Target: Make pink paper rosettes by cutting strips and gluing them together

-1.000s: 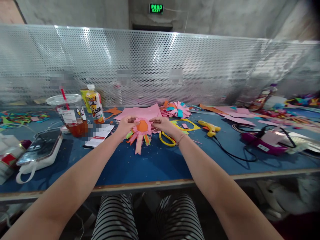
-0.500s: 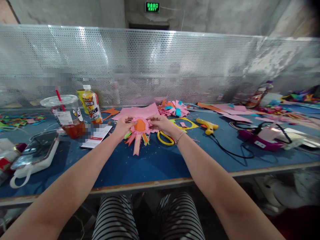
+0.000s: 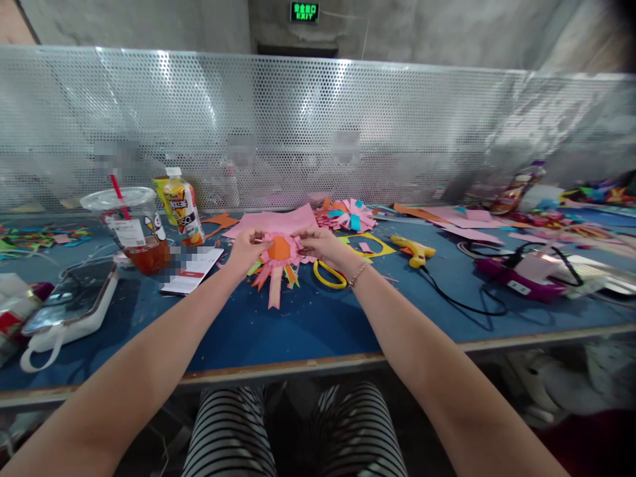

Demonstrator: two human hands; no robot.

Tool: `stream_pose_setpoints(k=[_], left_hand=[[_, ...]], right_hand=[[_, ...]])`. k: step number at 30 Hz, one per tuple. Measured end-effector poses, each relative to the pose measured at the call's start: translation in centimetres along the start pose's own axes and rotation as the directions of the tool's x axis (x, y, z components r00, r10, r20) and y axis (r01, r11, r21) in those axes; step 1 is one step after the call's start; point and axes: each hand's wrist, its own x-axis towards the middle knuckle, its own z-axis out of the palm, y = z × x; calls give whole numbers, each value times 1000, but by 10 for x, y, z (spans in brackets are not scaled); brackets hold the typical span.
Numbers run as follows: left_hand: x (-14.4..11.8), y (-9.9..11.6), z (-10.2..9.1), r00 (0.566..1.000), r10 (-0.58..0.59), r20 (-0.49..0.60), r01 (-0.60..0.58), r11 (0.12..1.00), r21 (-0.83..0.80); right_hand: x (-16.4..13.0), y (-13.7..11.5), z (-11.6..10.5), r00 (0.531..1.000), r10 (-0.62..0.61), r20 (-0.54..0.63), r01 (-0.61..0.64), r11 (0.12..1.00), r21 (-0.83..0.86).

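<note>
Between my hands is a paper rosette (image 3: 279, 249) with an orange centre, a pink pleated rim and pink, orange and green strips hanging below. My left hand (image 3: 249, 249) pinches its left rim, fingers closed. At the opposite rim, my right hand (image 3: 318, 246) grips it the same way. Yellow-handled scissors (image 3: 330, 275) lie beside my right wrist, their blades hidden. Just behind the hands is a sheet of pink paper (image 3: 278, 218). A yellow paper piece with a round hole (image 3: 386, 246) lies to the right, near a yellow glue gun (image 3: 413, 252).
On the left stand a lidded drink cup (image 3: 144, 228) and a bottle (image 3: 186, 212), with a phone (image 3: 74, 298) nearer. A purple power strip (image 3: 521, 281) with black cables lies right. Finished-looking paper rosettes (image 3: 355, 215) sit behind, before a perforated metal screen (image 3: 298, 126).
The rosette has turned very slightly, its long pink strip now hanging straighter and a little further right. Both hands keep their hold.
</note>
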Motion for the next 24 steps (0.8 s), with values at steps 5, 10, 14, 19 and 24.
stream_pose_setpoints(k=[5, 10, 14, 19, 24], left_hand=[[0, 0, 0, 999, 39, -23, -38, 997, 70], [1, 2, -1, 998, 58, -17, -55, 989, 139], [-2, 5, 0, 989, 145, -1, -141, 965, 221], [-6, 9, 2, 981, 196, 0, -186, 933, 307], [-8, 13, 3, 955, 297, -24, -263, 877, 401]], right_hand=[[1, 1, 0, 999, -43, -2, 43, 999, 15], [-1, -1, 2, 997, -83, -12, 83, 997, 11], [0, -1, 2, 995, -95, -36, 94, 995, -36], [2, -1, 0, 992, -128, -10, 127, 989, -74], [0, 0, -1, 936, -339, 92, 351, 893, -280]])
